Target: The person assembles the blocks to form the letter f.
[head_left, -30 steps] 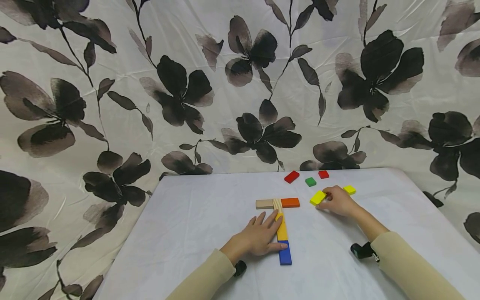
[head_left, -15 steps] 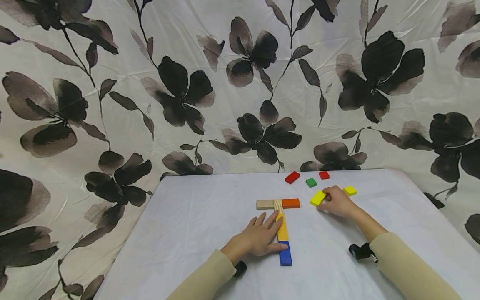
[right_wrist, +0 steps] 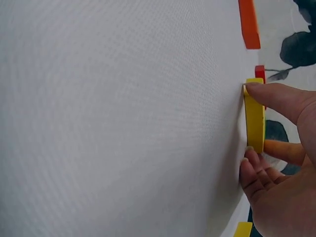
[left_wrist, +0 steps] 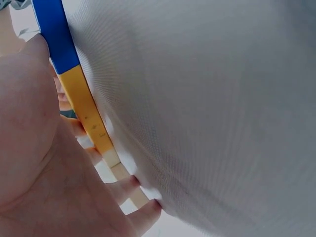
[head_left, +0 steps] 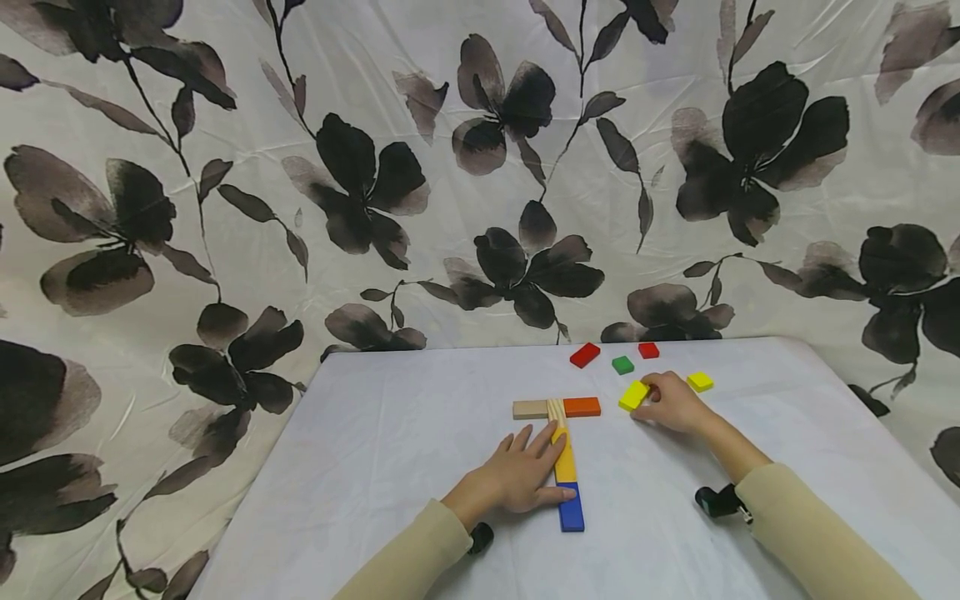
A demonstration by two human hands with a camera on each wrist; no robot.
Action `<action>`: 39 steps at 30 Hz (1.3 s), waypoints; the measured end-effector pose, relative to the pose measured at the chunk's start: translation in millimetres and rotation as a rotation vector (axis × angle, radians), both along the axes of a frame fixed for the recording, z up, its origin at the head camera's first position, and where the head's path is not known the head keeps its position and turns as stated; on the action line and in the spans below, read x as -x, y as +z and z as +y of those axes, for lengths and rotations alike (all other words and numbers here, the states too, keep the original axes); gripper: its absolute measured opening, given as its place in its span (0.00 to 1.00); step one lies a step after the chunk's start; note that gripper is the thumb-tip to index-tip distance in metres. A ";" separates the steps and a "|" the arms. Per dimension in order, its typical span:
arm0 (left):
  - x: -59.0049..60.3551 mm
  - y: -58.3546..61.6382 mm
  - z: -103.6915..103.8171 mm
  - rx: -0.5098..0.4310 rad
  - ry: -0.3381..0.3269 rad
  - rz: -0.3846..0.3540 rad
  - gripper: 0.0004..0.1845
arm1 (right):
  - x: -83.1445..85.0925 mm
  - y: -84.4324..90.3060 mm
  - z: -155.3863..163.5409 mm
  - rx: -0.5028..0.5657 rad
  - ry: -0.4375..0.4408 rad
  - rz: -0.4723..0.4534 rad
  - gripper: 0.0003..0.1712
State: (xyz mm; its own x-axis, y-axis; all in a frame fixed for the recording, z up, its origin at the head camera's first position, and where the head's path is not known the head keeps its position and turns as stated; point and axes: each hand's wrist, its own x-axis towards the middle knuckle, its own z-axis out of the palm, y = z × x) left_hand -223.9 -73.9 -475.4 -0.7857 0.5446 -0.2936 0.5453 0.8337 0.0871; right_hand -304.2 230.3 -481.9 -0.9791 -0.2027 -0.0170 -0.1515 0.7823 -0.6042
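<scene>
Right hand pinching a flat yellow wooden block, thumb and fingers curled round its edges, low over the white-clothed table just right of a flat orange wooden block. Left hand flat, fingers straight, pressing beside a long yellow and blue wooden strip. Risk: loose pinch dropping the yellow block, or nudging the orange block and knocking the T-shaped arrangement out of line.
</scene>
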 end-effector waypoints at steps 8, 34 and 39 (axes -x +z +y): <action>-0.3 0.0 0.3 -0.001 -0.005 -0.001 0.50 | -0.6 2.3 -1.2 0.027 0.022 0.022 0.38; -1.5 4.1 1.3 0.021 0.015 0.002 0.51 | 12.3 19.0 -26.9 0.076 0.081 0.044 0.37; -2.1 4.0 1.7 0.031 0.017 0.001 0.51 | 15.7 18.8 -33.2 0.072 0.100 0.080 0.38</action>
